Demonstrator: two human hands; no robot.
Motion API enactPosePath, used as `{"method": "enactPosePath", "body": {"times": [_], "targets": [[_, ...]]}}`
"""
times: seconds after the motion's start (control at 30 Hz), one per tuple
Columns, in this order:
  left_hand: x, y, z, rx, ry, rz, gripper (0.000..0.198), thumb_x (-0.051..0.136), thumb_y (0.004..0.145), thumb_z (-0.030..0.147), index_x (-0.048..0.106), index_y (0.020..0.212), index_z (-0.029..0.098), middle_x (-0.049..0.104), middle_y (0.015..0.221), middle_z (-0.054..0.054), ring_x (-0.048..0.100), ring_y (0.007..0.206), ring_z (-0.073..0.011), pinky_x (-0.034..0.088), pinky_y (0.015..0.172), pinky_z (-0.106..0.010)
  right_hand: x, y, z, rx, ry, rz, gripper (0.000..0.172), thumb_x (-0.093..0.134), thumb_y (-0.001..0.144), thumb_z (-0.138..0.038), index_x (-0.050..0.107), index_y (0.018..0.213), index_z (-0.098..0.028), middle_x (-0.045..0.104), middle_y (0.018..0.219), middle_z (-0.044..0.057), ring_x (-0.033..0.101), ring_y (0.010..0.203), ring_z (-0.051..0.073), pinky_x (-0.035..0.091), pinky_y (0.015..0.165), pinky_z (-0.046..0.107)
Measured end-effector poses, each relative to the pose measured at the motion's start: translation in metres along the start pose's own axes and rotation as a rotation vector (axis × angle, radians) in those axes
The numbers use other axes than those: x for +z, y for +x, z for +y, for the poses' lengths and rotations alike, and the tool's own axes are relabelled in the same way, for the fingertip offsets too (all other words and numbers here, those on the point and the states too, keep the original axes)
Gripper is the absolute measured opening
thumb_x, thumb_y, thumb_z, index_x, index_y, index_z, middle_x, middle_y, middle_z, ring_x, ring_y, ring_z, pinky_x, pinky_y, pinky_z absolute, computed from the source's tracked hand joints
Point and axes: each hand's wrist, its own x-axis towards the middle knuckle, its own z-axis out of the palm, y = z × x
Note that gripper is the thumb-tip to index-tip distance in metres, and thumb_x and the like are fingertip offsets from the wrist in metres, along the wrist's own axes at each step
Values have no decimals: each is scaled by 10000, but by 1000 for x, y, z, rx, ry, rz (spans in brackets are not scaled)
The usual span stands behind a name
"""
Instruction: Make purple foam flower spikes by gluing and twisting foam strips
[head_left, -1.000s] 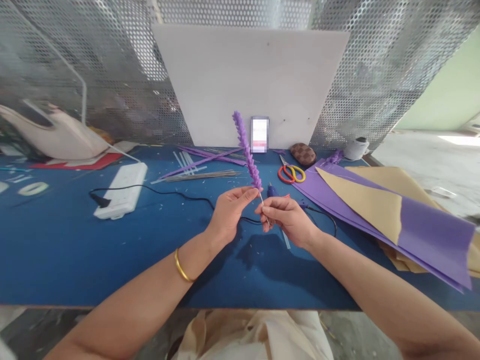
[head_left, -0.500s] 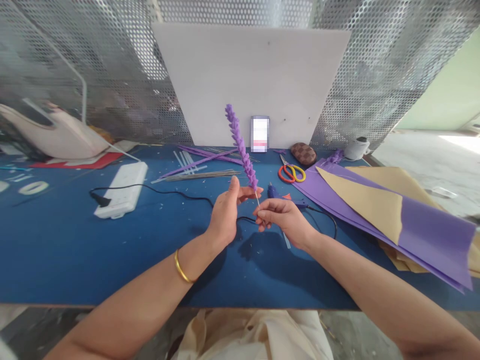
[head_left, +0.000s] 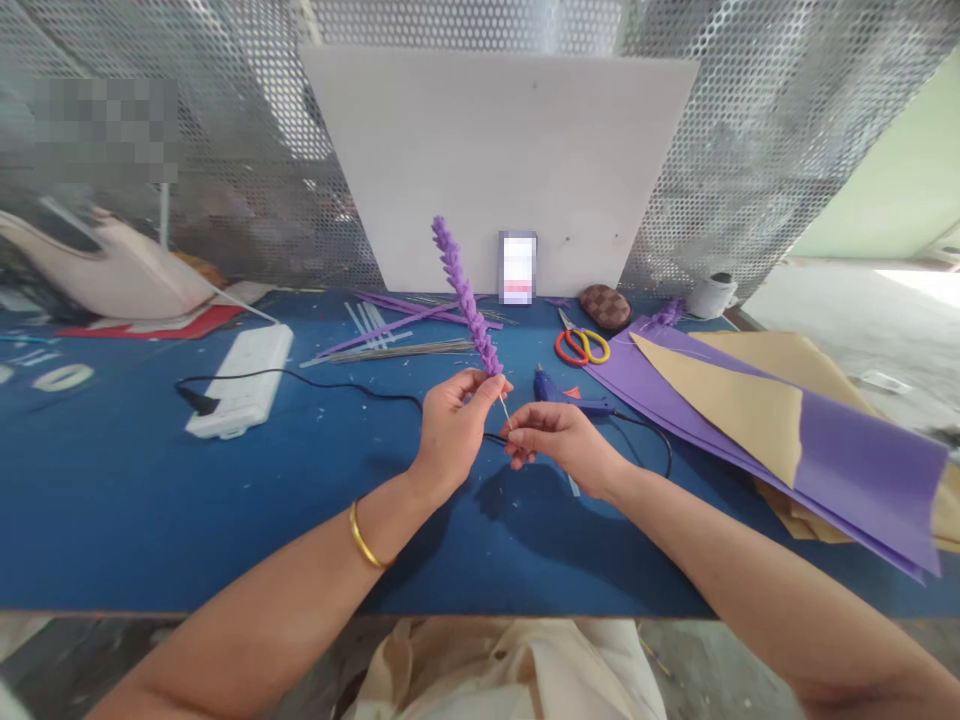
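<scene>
A purple paper lavender stem (head_left: 466, 300) stands tilted to the left above the blue table, its ruffled spike on a thin wire. My left hand (head_left: 456, 425) pinches the bottom of the purple spike between thumb and fingers. Lower down, my right hand (head_left: 559, 440) is closed on the bare wire. Just behind the right hand lies a blue glue gun (head_left: 570, 395) with a small orange-red trigger, its cord running off to the right. Part of a clear glue stick (head_left: 573, 485) shows below the right hand.
Scissors (head_left: 582, 346) with red and yellow handles lie beyond the glue gun. Purple paper (head_left: 862, 430) and tan sheets (head_left: 720, 400) cover the right side. Wires (head_left: 405, 350) and purple strips (head_left: 405, 325) lie behind the left hand. A power strip (head_left: 247, 380) with a black cord sits left.
My left thumb has come down from being raised, and the hand now pinches the base of the spike. The flower has shifted slightly left and down. My right hand stays on the wire.
</scene>
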Motion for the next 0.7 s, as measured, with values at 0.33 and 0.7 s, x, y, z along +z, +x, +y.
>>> {"method": "enactPosePath", "body": {"times": [0.33, 0.7], "targets": [[5, 0, -3, -80, -143, -61, 231, 719, 790, 424, 766, 770, 198, 749, 842, -32, 647, 850, -171, 475, 794, -264, 0, -1, -3, -41, -13, 59, 208, 738, 755, -355, 675, 789, -159, 692, 675, 3, 642, 569, 109, 451, 587, 247], [5, 3, -7, -241, -311, -88, 120, 789, 718, 301, 771, 781, 200, 724, 779, -25, 623, 773, -155, 480, 742, -275, 0, -1, -4, -77, -18, 73, 206, 716, 771, -352, 674, 813, -155, 676, 674, -3, 622, 556, 103, 468, 590, 253]]}}
